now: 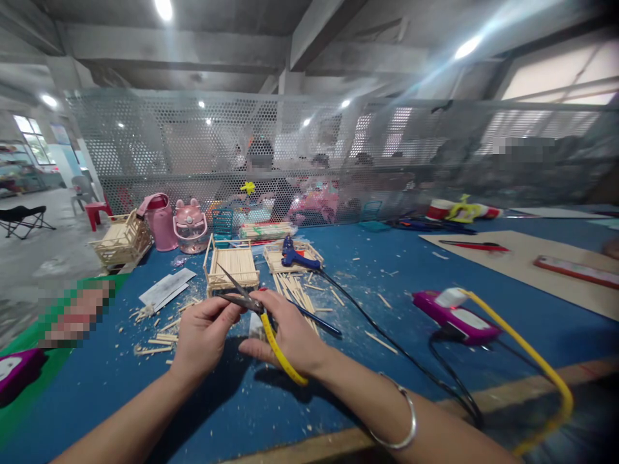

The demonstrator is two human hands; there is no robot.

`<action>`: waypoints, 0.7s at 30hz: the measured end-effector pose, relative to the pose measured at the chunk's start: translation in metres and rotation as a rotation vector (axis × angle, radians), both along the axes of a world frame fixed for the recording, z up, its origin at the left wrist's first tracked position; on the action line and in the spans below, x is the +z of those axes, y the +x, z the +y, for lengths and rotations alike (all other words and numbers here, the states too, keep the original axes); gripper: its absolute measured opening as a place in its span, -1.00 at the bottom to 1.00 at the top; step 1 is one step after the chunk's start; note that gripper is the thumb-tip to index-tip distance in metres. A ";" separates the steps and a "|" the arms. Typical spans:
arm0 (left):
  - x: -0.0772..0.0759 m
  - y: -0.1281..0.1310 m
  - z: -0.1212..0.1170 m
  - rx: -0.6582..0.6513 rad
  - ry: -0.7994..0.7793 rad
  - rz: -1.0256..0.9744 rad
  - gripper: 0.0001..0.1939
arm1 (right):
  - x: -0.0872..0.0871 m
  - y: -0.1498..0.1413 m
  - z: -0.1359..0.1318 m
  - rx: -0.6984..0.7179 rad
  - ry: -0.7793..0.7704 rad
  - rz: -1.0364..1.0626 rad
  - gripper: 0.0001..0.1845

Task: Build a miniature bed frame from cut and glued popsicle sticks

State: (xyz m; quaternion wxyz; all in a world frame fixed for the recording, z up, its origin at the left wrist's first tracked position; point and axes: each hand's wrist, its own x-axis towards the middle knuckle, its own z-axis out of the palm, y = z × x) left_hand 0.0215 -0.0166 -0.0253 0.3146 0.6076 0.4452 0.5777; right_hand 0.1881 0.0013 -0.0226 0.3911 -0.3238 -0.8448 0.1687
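Observation:
Scissors with yellow handles (276, 353) are in my right hand (297, 338), their dark blades parted and pointing up to the left. My left hand (204, 338) is closed in a pinch right by the lower blade; whatever lies between its fingertips is too small or hidden to make out. Just beyond the blades stands a small frame built of wooden sticks (235, 261). Loose sticks (294, 290) lie behind my right hand, and short cut pieces (164, 339) are scattered left of my left hand. A dark blue pen-like tool (322, 322) rests beyond my right wrist.
A blue glue gun (297, 254) lies on another stick piece (271, 263), its black cord trailing right. A purple power strip (454, 316) with a yellow cable (527, 348) sits at right. Pink bottles (191, 225) and a perforated screen (193, 148) stand behind. Cardboard (532, 264) covers the right.

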 end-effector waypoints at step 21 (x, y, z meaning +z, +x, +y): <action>0.007 -0.003 -0.001 -0.146 0.050 0.133 -0.83 | 0.006 0.005 0.002 0.001 0.109 -0.121 -0.16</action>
